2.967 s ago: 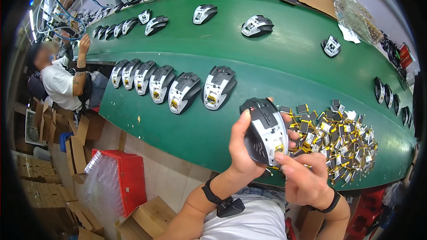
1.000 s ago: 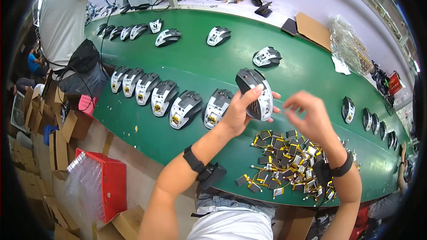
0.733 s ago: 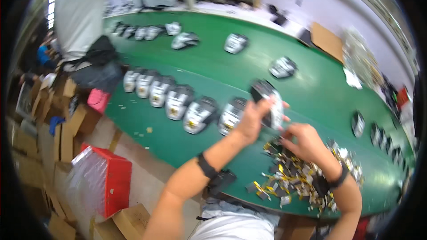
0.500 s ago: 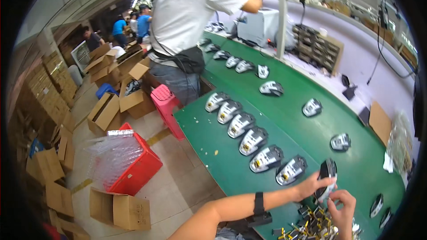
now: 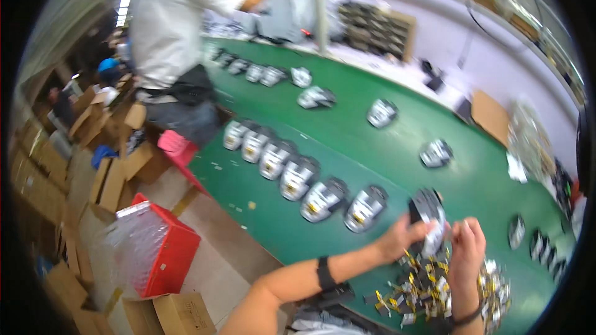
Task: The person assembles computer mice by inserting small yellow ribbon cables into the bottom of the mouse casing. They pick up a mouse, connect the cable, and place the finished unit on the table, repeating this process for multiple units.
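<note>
A silver-and-black, mouse-shaped device shell is gripped in my left hand, tilted up above the green table. Close to its right edge is my right hand, its fingers curled together; whatever they might pinch is too blurred to make out. Below both hands lies a heap of small black parts with yellow and silver bits. To the left, several similar shells lie in a slanting row, inner sides up with small yellow patches.
More shells sit along the green table, with others at its right side. A person in a white shirt stands far left. On the floor are a red crate with clear plastic and cardboard boxes.
My view has swung right, so the scene shifts left. The shell in my left hand has turned, showing more of its broad side. My right hand's fingers have closed up beside it.
</note>
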A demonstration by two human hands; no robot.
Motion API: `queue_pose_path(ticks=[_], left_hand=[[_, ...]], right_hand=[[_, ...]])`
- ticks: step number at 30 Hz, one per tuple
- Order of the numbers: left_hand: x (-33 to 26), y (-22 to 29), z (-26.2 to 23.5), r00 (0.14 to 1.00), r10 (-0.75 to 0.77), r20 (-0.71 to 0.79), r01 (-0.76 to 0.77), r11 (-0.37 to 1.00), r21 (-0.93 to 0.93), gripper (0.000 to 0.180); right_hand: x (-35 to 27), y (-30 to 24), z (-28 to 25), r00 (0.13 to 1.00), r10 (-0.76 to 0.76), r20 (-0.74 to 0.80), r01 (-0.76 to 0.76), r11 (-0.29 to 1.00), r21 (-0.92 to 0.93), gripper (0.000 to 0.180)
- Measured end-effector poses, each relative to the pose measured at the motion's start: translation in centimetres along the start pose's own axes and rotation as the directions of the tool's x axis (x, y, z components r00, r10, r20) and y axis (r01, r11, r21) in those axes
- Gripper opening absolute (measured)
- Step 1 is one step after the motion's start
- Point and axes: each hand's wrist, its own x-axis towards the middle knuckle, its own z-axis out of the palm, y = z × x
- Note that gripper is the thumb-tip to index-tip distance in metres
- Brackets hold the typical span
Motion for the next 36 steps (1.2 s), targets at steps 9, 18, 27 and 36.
queue_pose_path(ticks=[9,18,27,36], left_hand=[[0.3,2.6,1.8,1.0,-0.016,0.017,0.02,0.963,-0.267,0.074],[-0.3,2.7,1.8,0.998,-0.06,0.019,0.062,0.989,-0.133,0.073],[-0.2,2.8,1.8,0.993,-0.122,-0.003,0.121,0.987,-0.103,0.061],[0.0,2.0,1.6,0.982,-0.146,-0.119,0.13,0.982,-0.137,0.038]], right_hand=[[-1.8,-1.3,0.6,0.905,-0.348,0.245,0.415,0.595,-0.688,0.009],[-3.3,-4.3,1.5,0.84,-0.322,0.436,0.542,0.474,-0.694,0.019],[-2.6,-4.8,2.1,0.632,-0.252,0.733,0.758,0.004,-0.652,0.019],[-2.1,-4.0,2.6,0.622,-0.279,0.732,0.746,-0.073,-0.661,0.018]])
